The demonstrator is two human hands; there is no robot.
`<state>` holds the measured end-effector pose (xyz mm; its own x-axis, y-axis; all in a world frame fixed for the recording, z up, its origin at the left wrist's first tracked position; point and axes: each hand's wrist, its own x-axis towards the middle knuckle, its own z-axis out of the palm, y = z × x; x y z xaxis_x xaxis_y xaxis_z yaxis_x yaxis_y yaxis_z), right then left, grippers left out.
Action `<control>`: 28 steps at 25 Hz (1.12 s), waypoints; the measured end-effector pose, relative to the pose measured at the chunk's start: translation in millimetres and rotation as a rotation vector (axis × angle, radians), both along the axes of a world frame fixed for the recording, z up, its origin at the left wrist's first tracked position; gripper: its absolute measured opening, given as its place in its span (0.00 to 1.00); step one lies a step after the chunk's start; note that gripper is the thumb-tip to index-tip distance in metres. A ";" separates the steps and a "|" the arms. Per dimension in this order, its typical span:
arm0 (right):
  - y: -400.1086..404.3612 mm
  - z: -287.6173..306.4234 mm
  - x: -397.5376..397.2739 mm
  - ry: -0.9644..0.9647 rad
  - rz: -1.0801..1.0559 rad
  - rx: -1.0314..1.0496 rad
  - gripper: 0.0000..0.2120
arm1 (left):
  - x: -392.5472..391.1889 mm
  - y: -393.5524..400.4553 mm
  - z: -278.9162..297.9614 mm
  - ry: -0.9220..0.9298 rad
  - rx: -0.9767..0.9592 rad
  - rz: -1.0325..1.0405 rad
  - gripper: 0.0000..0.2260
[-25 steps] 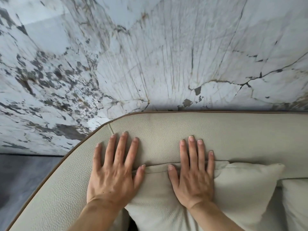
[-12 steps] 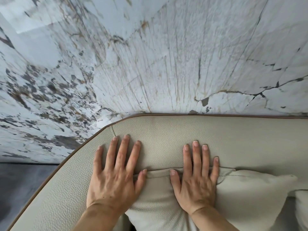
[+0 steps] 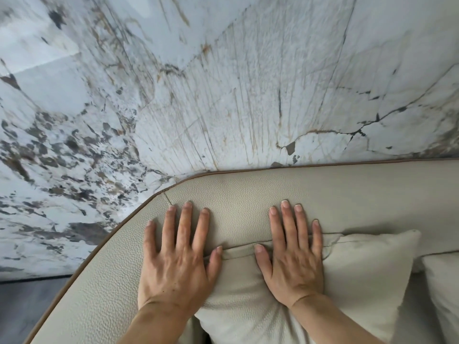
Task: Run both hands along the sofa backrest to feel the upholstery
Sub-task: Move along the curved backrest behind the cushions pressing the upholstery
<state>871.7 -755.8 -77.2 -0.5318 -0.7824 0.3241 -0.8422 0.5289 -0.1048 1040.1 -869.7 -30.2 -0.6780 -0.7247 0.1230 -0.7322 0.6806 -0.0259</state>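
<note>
1. Both hands lie flat and palm-down with fingers spread, gripping nothing; the left hand (image 3: pixel 177 256) sits at about 7 o'clock from the picture's centre, the right hand (image 3: pixel 291 254) at about 5 o'clock.
2. Left fingers (image 3: pixel 185 227) press on the sofa backrest (image 3: pixel 248 194), close to its rounded corner, with the thumb touching the edge of a cushion (image 3: pixel 360 269).
3. Right fingers (image 3: pixel 289 224) reach onto the backrest too, while the palm and thumb rest on the cushion's top edge, denting it.
4. The two hands are near each other but apart, with a strip of backrest and cushion between them.
5. The backrest is beige, pebbled upholstery with brown piping (image 3: pixel 198 175) along its rim; it runs from 9 o'clock round the corner to 3 o'clock.
6. A second cushion (image 3: pixel 444 294) shows at 4 o'clock, just beside the first.
7. A marble-patterned wall (image 3: pixel 223 83) fills the 12 o'clock half, and dark floor (image 3: pixel 24 306) shows at 8 o'clock.
</note>
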 end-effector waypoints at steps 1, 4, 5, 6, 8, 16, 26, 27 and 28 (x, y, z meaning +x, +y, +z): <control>0.6 5.6 1.8 -0.001 -0.008 0.030 0.35 | 1.1 0.0 0.5 0.011 0.002 -0.009 0.31; 9.0 27.8 9.1 0.008 -0.026 0.134 0.34 | 7.2 1.8 10.1 0.072 0.042 -0.037 0.30; 14.5 36.9 12.6 0.006 -0.019 0.158 0.33 | 11.0 3.7 14.7 0.115 0.066 -0.044 0.31; 20.4 45.1 17.4 0.005 -0.017 0.166 0.32 | 15.9 4.2 19.4 0.141 0.098 -0.051 0.32; 36.3 64.3 34.5 -0.005 -0.039 0.153 0.31 | 29.6 5.9 33.3 0.160 0.101 -0.095 0.33; 107.4 173.1 102.8 0.028 -0.105 0.180 0.29 | 103.8 48.9 132.7 0.147 0.092 -0.156 0.33; 191.6 338.0 177.2 -0.010 -0.067 0.016 0.30 | 204.6 147.1 293.1 0.223 0.036 0.048 0.36; 203.1 351.1 185.7 -0.020 -0.055 -0.013 0.30 | 215.1 160.2 309.0 0.243 0.022 0.084 0.35; 215.0 360.8 195.2 -0.024 -0.043 -0.030 0.30 | 226.1 171.5 322.2 0.255 0.011 0.114 0.34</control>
<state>1066.9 -540.8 283.6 -0.5726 -0.7487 0.3342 -0.8158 0.5609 -0.1411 1266.2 -698.2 292.0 -0.5403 -0.7967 0.2709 -0.7860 0.5927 0.1756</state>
